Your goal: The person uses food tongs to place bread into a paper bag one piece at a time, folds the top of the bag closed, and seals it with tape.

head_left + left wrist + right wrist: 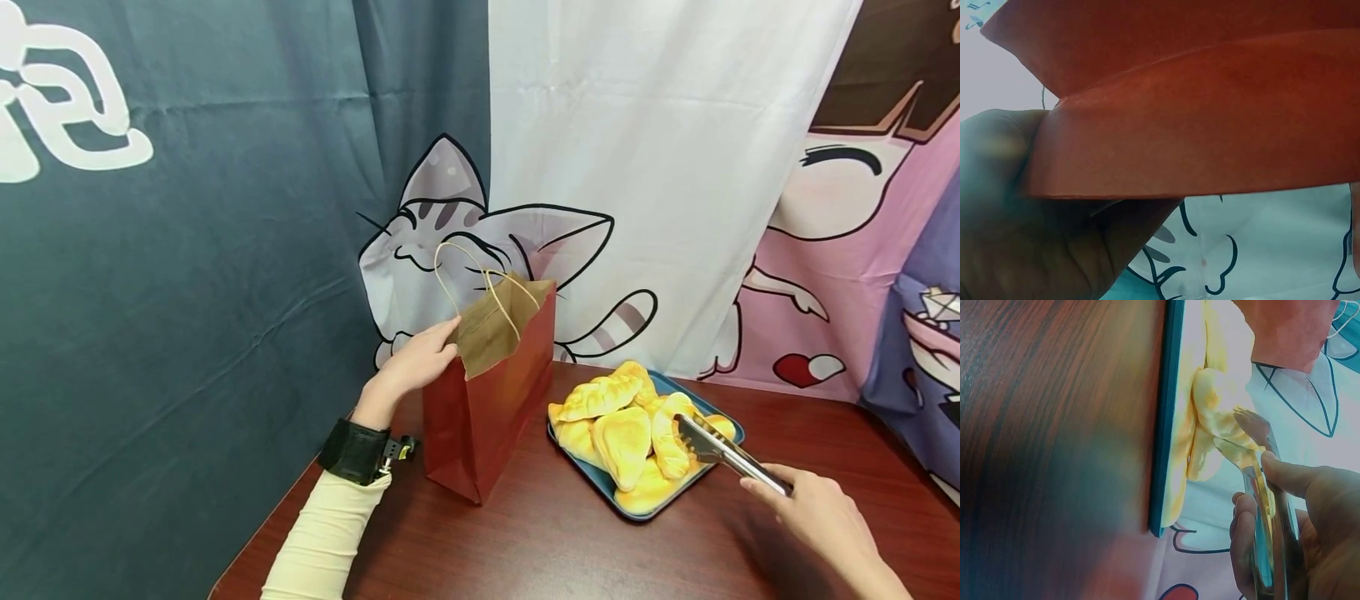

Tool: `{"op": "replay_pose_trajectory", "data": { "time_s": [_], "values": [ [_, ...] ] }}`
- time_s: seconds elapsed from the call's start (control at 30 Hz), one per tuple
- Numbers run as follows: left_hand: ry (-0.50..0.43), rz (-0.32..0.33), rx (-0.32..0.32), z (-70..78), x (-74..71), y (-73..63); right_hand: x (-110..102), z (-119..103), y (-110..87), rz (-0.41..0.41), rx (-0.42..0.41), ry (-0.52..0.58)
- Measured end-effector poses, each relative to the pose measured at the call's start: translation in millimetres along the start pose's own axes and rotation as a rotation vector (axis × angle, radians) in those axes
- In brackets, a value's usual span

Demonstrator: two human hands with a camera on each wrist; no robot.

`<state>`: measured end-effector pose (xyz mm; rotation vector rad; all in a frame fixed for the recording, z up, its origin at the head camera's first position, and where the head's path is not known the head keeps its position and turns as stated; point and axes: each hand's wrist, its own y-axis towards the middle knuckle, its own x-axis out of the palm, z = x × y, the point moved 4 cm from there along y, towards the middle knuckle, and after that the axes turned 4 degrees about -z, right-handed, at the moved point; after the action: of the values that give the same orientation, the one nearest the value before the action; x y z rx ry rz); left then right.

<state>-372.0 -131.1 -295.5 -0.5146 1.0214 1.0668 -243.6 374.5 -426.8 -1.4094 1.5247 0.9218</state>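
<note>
A red paper bag [504,412] with thin cord handles stands upright on the table, its top open on a brown inside. At the rim's near left corner my left hand [415,364] grips the paper; the left wrist view shows that hand [1054,237] at the edge of the red side. My right hand [825,517] holds metal tongs [738,460]. Their tips are at a curved bread roll [670,433] on a heap of golden bread; I cannot tell whether they pinch it. A blue tray [597,477] carries the several breads.
The dark red wooden table [540,542] extends in front of the bag and tray. Close behind hangs a printed cloth [637,125] with a cartoon cat, and a dark green cloth [225,250] is at the left.
</note>
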Motion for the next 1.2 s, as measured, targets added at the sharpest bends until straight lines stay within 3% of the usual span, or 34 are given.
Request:
{"op": "replay_pose_trajectory", "data": {
  "time_s": [0.17,0.5,0.83,1.2],
  "values": [
    [0.003,0.015,-0.024,4.4,0.8,-1.1,-3,-2,-2.4,0.022,-0.008,-0.01],
    [-0.021,0.001,-0.026,13.1,5.1,-6.1,-23,-14,-4.4,0.153,-0.062,0.009],
    [0.004,-0.001,-0.017,21.2,10.0,-5.9,-41,-35,-5.0,0.224,-0.095,0.029],
    [0.025,-0.007,-0.053,22.1,7.0,-7.7,-75,-70,2.9,0.377,-0.182,0.041]
  ]
}}
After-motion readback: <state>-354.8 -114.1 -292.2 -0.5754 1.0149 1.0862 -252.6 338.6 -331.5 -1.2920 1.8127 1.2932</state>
